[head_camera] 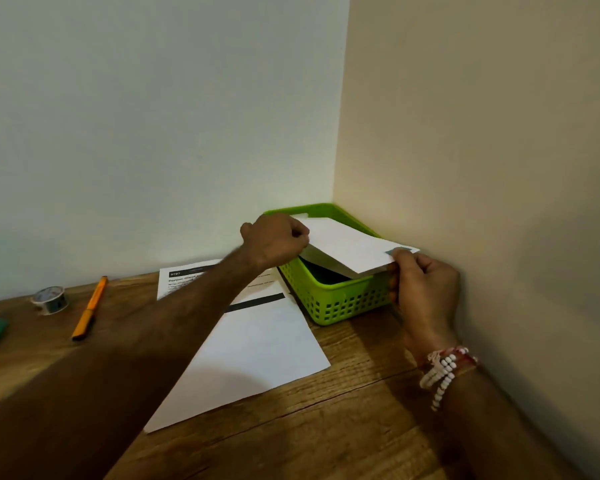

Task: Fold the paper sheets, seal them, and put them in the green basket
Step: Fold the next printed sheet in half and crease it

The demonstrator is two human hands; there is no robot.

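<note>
Now folded sheet [347, 245] sits just above green basket [340, 306], long axis left to right across opening. Left hand [274, 240] pinches left end, fingers curled. Right hand [425, 285] pinches right, taped corner. Basket directly beneath, so short lowering should do it.

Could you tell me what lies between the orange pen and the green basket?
In the head view, flat paper sheets lie there, beside the green basket, with the left forearm crossing over them.
</note>
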